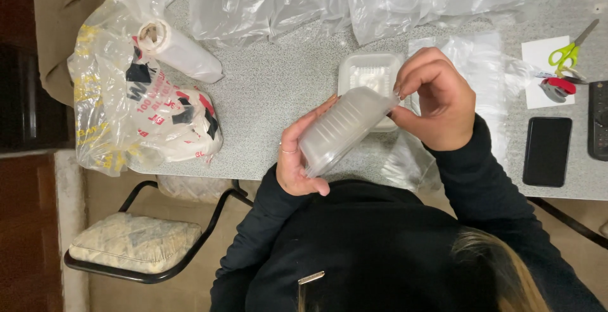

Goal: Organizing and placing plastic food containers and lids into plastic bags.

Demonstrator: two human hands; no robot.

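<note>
- Left hand (pixel 297 160) wrapped around a clear tub (pixel 342 128), held above the tabletop (pixel 278 84).
- Right hand (pixel 437 100), at the tub's 2 o'clock, fingers (pixel 411 74) pinching its rim.
- White tray (pixel 370 74) at 12 o'clock; phone (pixel 547 150) at 3.

The frosted translucent ribbed plastic container (pixel 345 128) is a cloudy grey-white, the square foam tray (pixel 369 71) plain white. The surface (pixel 272 90) is grey with fine speckles. The flat rectangular phone (pixel 547 151) is black, the scissors (pixel 569 51) lime-green handled, and the crumpled plastic bag (pixel 136 106) clear with yellow, red and black print.
</note>
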